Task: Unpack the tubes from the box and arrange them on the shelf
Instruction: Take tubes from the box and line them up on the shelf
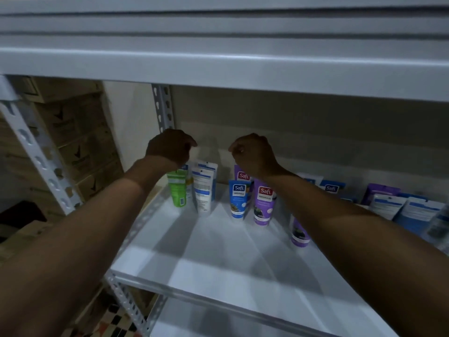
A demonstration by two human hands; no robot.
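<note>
Several tubes stand cap-down on the white shelf [218, 251]. At the left are a green tube [177, 190] and a white tube [203, 188]. In the middle stand a blue Safi tube [238, 199] and a purple Safi tube [264, 203], with another purple tube [299, 233] partly behind my right forearm. My left hand [170, 147] hovers above the green and white tubes with curled fingers, and its wrist hides their tops. My right hand [252, 152] hovers over the rear purple tube [241, 175], fingers curled. Neither hand visibly holds anything. The box is not in view.
More blue, white and purple tubes [388, 205] line the shelf's back right. The upper shelf board [218, 69] hangs low over my hands. A perforated metal upright [36, 154] stands at the left, with stacked cardboard cartons [80, 142] beyond it.
</note>
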